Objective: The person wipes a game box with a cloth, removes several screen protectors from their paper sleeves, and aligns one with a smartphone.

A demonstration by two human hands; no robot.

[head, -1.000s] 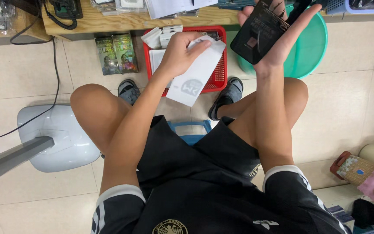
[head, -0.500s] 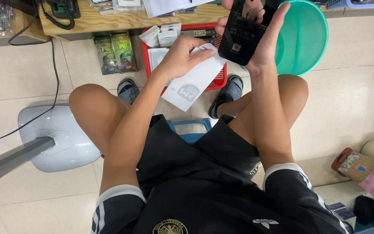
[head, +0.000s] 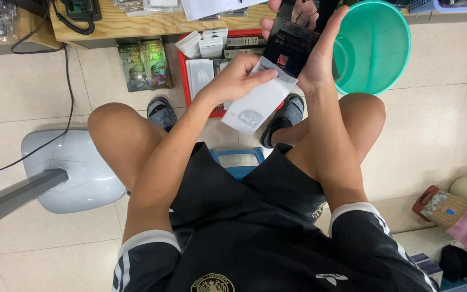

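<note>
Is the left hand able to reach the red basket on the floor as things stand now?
Probably yes, but not freely: the left hand already grips a white packet, directly above the red basket. Nothing blocks the way down; it would need to let the packet go first.

Pale square floor tiles [head: 449,130] fill the frame. A wooden shelf edge [head: 136,24] runs along the top. At lower left stands a white base [head: 77,173], perhaps a fan's.

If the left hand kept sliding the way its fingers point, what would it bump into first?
Probably the black packet held by the right hand. The left hand pinches a white packet just beside it, though depth is unclear.
</note>
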